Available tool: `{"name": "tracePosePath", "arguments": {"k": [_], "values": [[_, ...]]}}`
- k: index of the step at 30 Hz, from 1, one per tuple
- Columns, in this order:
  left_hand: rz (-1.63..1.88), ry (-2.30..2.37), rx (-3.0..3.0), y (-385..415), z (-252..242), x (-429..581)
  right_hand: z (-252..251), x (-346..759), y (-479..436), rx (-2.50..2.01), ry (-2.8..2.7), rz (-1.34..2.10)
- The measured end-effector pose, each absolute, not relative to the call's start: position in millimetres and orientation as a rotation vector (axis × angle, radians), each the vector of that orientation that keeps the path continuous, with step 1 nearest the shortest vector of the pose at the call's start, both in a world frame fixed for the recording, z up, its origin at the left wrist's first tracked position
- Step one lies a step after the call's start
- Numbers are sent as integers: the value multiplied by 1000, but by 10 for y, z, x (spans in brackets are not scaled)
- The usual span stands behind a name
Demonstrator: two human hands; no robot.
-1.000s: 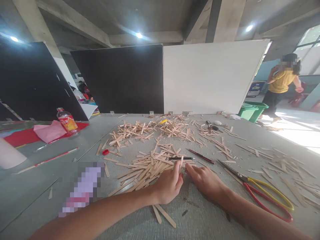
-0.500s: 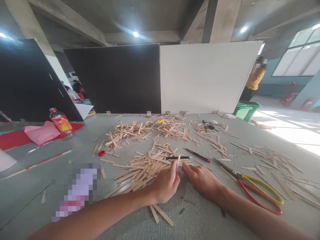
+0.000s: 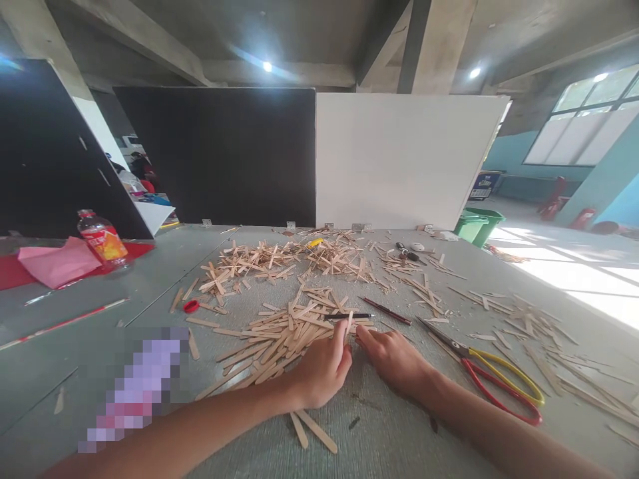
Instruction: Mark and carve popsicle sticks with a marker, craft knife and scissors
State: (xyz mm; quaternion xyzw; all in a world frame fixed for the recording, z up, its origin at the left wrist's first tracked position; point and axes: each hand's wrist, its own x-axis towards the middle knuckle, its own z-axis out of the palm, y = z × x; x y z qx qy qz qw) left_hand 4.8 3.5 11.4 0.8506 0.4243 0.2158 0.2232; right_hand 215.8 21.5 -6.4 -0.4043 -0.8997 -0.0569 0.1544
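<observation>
A wooden craft stick [image 3: 349, 323] stands nearly upright in my left hand [image 3: 324, 369], whose fingers are closed around its lower part. Right beside it, my right hand [image 3: 388, 356] has its fingers pressed together near the stick; what they grip, if anything, is hidden. Behind and left of my hands lies a loose pile of craft sticks [image 3: 284, 336]. A black pen [image 3: 348, 316] rests across the pile's right side, just beyond my fingertips. A dark red pen [image 3: 387, 311] lies farther right. Scissors [image 3: 479, 362] with one yellow and one red handle lie open beside my right forearm.
Another craft-stick heap [image 3: 259, 263] with a yellow tool [image 3: 314, 244] lies farther back. Broken pieces [image 3: 534, 326] litter the right side. Keys [image 3: 408, 253], a red cap [image 3: 190, 306] and a drink bottle [image 3: 103, 239] are on the table. A black-and-white panel [image 3: 399, 159] stands behind.
The view has turned slightly to the right, so things on the table appear farther left. My hands keep nearly the same pose at the stick. The person in yellow is out of sight.
</observation>
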Motion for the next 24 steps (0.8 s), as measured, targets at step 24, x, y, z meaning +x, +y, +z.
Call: {"name": "tracePosePath", "arguments": {"k": [24], "values": [[574, 1177, 2355, 16, 146, 52, -100, 2166, 220, -1117, -2564, -121]]}}
